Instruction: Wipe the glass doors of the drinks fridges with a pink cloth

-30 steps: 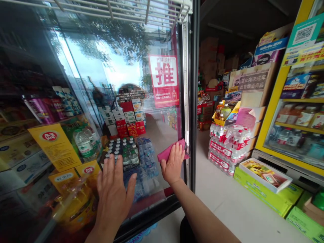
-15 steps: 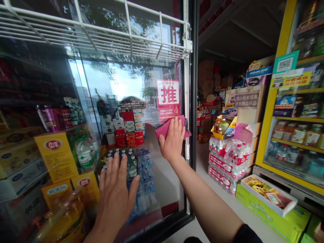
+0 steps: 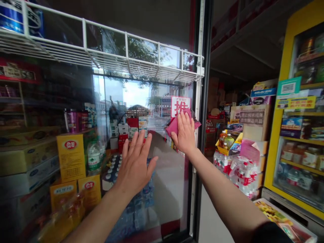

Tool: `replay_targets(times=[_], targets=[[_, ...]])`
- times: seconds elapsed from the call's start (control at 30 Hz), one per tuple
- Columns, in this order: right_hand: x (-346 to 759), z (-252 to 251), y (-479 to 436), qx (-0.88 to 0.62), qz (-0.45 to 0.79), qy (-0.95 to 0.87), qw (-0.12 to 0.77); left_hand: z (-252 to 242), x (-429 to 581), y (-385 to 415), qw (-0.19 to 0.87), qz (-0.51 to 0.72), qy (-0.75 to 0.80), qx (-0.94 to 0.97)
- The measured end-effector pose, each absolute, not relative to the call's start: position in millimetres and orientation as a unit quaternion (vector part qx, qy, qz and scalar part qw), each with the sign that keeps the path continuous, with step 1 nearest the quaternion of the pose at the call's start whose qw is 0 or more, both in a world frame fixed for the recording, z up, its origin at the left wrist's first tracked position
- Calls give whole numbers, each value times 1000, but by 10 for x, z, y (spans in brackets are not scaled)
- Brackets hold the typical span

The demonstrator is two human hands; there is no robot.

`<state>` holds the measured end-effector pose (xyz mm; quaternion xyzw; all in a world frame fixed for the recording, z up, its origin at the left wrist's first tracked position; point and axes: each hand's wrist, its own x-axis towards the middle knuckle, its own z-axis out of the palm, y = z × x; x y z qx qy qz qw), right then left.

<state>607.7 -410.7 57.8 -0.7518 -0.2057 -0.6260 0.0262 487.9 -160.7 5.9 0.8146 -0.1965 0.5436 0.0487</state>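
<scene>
My right hand (image 3: 184,133) presses a pink cloth (image 3: 173,126) flat against a glass door (image 3: 167,189), just below a red and white PUSH sign (image 3: 180,105). The cloth bunches under my palm and sticks out on both sides. To the left, my left hand (image 3: 135,165) rests open on the same pane, fingers spread and holding nothing. The door's dark metal frame (image 3: 200,141) runs close to the right of my right hand.
A white wire rack (image 3: 101,57) hangs at the door's top. Yellow boxes (image 3: 71,156) and bottled water stand behind the glass. Right of the door are shrink-wrapped water bottles (image 3: 240,172), cardboard boxes (image 3: 214,98) and a yellow-framed display cabinet (image 3: 275,135).
Both hands have risen up the glass, and the pink cloth has moved up under my right hand to just below the sign. The view has shifted, bringing more of the wire rack into sight.
</scene>
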Motion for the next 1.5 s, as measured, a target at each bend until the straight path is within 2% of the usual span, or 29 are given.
replay_targets(times=[0.23,0.63,1.5], targets=[[6063,676,-4009,-733,-631,-252,-31,56,4867,-1252,60,565,-154,808],[5817,983,-2833,-723,-594,-345,-76,-46,4645,-590,52,583,-91,806],[5301,1042,-213,-673,-516,-524,-80,-219,4018,812,28,565,50,823]])
